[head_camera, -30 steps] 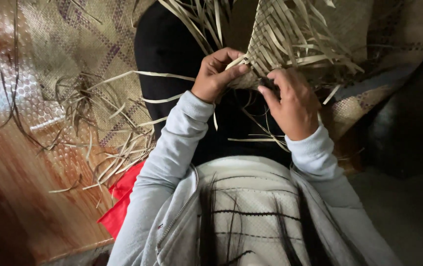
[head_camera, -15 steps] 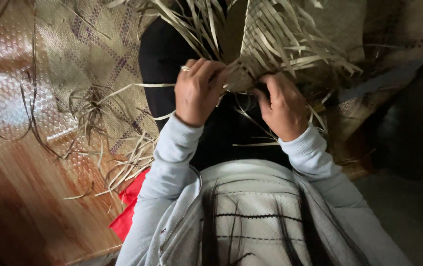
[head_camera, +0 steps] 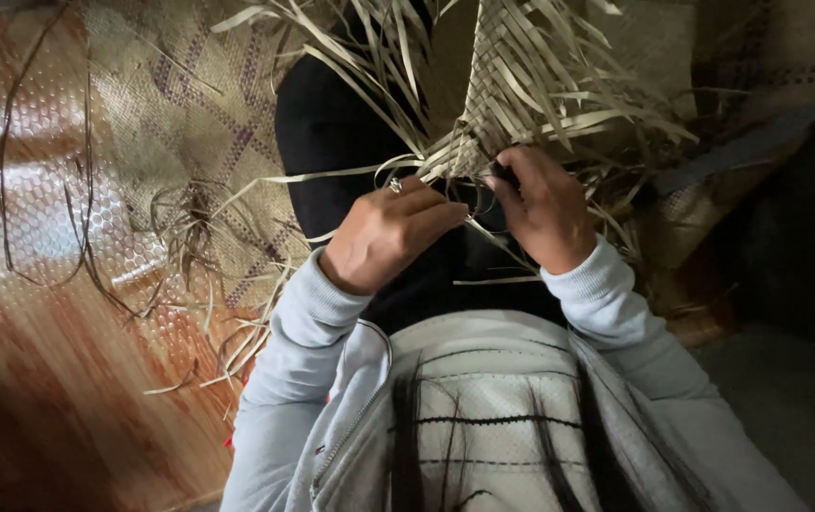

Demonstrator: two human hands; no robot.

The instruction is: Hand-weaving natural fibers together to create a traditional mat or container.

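1. The woven piece [head_camera: 531, 76] of pale dry strips stands up above both hands, and its lower corner comes down to a point just between them.
2. The left hand [head_camera: 388, 232] lies below and to the left of this corner. Its fingers are curled together and they pinch a thin loose strip [head_camera: 331, 177] that runs out to the left; a ring [head_camera: 394, 186] shows on one finger.
3. The right hand [head_camera: 545, 204] is directly under the corner and it touches it. Its fingers are pressed on the woven edge, with the thumb in front, so this hand is the nearer one to the weave.
4. The long axis of the woven piece goes from the hands upward and a little to the right, and free strip ends spread out from it on both sides.
5. A patterned mat [head_camera: 189, 95] lies on the left, with a bunch of loose strips [head_camera: 189, 228] on it, well apart from the hands.
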